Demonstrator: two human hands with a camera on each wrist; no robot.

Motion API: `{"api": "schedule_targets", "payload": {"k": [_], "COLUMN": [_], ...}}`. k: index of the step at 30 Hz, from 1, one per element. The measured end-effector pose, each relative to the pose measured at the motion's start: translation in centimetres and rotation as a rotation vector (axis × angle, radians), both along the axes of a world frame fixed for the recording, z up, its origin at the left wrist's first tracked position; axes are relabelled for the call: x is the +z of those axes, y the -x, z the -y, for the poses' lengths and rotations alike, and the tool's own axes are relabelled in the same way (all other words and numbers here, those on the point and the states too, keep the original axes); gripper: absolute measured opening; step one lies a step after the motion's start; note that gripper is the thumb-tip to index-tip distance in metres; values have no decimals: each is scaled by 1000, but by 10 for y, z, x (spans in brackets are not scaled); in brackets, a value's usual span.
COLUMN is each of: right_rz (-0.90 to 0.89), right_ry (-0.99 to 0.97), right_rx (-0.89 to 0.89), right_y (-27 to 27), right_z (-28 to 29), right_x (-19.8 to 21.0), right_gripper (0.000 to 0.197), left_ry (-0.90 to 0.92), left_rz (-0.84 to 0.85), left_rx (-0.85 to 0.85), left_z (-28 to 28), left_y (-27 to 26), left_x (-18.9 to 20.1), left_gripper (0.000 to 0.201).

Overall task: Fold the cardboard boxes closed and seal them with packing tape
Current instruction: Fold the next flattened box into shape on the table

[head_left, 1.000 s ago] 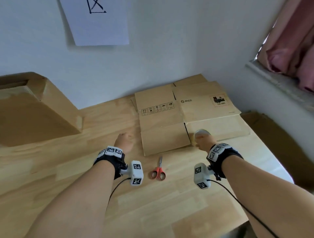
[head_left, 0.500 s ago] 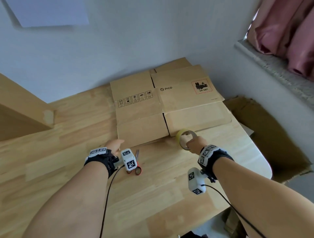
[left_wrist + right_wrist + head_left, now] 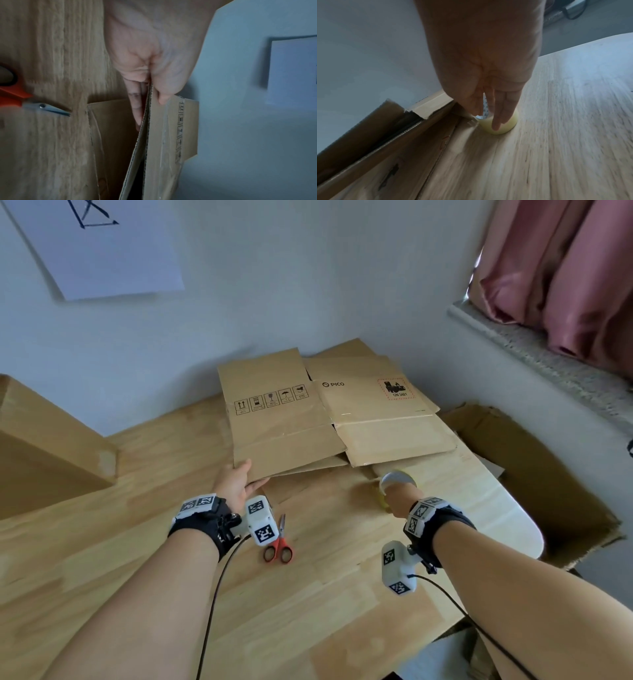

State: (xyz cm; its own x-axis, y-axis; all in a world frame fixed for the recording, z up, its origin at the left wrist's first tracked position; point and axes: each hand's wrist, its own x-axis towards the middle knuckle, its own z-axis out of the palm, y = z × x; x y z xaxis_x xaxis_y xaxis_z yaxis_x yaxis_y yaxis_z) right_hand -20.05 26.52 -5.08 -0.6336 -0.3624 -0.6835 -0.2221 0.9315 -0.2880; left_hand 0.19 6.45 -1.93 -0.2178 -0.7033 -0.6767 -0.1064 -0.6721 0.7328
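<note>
A stack of flattened cardboard boxes (image 3: 329, 419) lies at the table's far right, against the wall. My left hand (image 3: 249, 474) pinches the near left corner of the top flattened box (image 3: 169, 135), thumb above and fingers beneath, and that corner is raised off the sheet below. In the left wrist view my left hand (image 3: 150, 104) holds the corrugated edge. My right hand (image 3: 394, 489) holds a yellowish tape roll (image 3: 381, 497) just in front of the stack. In the right wrist view the tape roll (image 3: 506, 125) stands on the wood under my right hand (image 3: 488, 116), thumb at its core and fingers down its outside.
Orange-handled scissors (image 3: 278, 544) lie on the wooden table (image 3: 308, 618) between my wrists, also in the left wrist view as scissors (image 3: 18, 98). A large assembled box (image 3: 44, 446) stands at the left. Loose cardboard (image 3: 534, 474) lies on the floor beyond the table's right edge.
My left hand went forward from beside the scissors to the top box's near corner and took hold of it. My right hand brought the tape roll down onto the table.
</note>
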Motion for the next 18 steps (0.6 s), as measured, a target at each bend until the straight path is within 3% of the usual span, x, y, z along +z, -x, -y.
{"api": "schedule_targets", "payload": {"k": [3, 11, 15, 18], "right_rz": [-51, -163, -197, -176], "right_ry": [68, 458, 593, 639], "right_rx": [6, -256, -199, -174], "right_y": [-2, -22, -42, -60], "right_z": [-2, 13, 34, 53], "right_x": [4, 19, 43, 53], "right_gripper": [36, 44, 55, 50], "left_ry": [39, 78, 83, 97], "left_rz": [-57, -137, -139, -134], "left_rx": [19, 78, 115, 92], "left_z": [-1, 14, 22, 27], "left_y": [-5, -51, -91, -124], "left_x": [17, 62, 75, 81], "left_gripper": [8, 9, 7, 13]}}
